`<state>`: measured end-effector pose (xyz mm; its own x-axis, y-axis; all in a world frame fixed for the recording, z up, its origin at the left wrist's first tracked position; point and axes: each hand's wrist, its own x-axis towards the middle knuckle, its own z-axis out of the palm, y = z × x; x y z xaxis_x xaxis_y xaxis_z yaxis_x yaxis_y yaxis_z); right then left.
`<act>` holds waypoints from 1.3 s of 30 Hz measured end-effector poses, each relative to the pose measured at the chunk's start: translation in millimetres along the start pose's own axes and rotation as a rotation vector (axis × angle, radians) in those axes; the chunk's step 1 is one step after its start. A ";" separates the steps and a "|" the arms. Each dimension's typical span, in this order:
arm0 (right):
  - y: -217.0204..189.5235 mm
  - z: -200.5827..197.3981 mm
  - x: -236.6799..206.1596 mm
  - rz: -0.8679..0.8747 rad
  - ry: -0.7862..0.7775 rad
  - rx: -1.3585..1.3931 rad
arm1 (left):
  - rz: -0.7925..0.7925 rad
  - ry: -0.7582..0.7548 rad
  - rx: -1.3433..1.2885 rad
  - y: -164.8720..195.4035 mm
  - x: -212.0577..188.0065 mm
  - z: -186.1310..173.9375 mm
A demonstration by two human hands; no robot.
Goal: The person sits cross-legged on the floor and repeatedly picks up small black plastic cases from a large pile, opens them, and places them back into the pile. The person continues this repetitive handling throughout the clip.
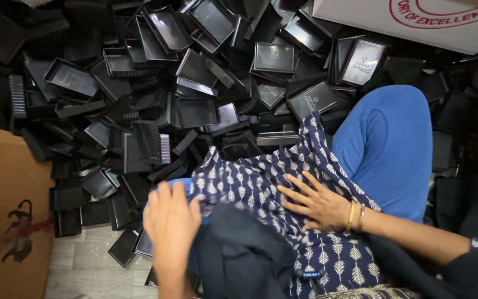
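Note:
My left hand [171, 221] hovers with its back to the camera over my lap, fingers together and slightly curled, holding nothing that I can see. It is next to a dark navy cloth [239, 254] and the edge of the tray pile. My right hand [315, 202] lies flat with fingers spread on the navy patterned tunic [261, 182] over my thigh; gold bangles [355, 217] circle its wrist. My knee in blue trousers [388, 144] points toward the pile. A large heap of black plastic trays [195, 83] covers the floor ahead.
A brown cardboard box [6, 205] stands at the left edge. A white carton with red print [416, 22] sits at the top right. Grey floor tiles [84, 266] show at the lower left. More dark trays [460, 166] lie to the right of my knee.

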<state>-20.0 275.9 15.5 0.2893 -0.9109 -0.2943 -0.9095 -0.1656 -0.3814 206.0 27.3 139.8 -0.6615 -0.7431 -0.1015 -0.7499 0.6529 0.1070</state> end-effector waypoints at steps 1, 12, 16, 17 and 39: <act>-0.7 6.6 -2.9 -0.005 -0.041 -0.029 | 0.064 0.150 -0.045 12.1 -0.5 4.1; 16.4 44.8 -63.7 -0.236 0.011 0.033 | 0.609 -0.484 -0.080 85.6 -48.7 122.2; 14.2 38.0 -74.1 0.099 -0.478 0.268 | 0.626 -0.448 -0.144 85.4 -44.2 141.1; 12.7 35.7 -69.8 0.082 -0.412 0.239 | 0.615 -0.499 -0.118 90.5 -40.1 146.4; 35.3 -50.3 -38.3 0.228 0.300 -0.259 | 0.677 -0.133 -0.367 103.4 -35.1 156.5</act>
<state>-78.2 286.0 57.4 0.0088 -0.9979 -0.0643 -0.9956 -0.0027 -0.0936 149.7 143.9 -0.4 -0.9869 -0.1610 -0.0128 -0.1453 0.8502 0.5061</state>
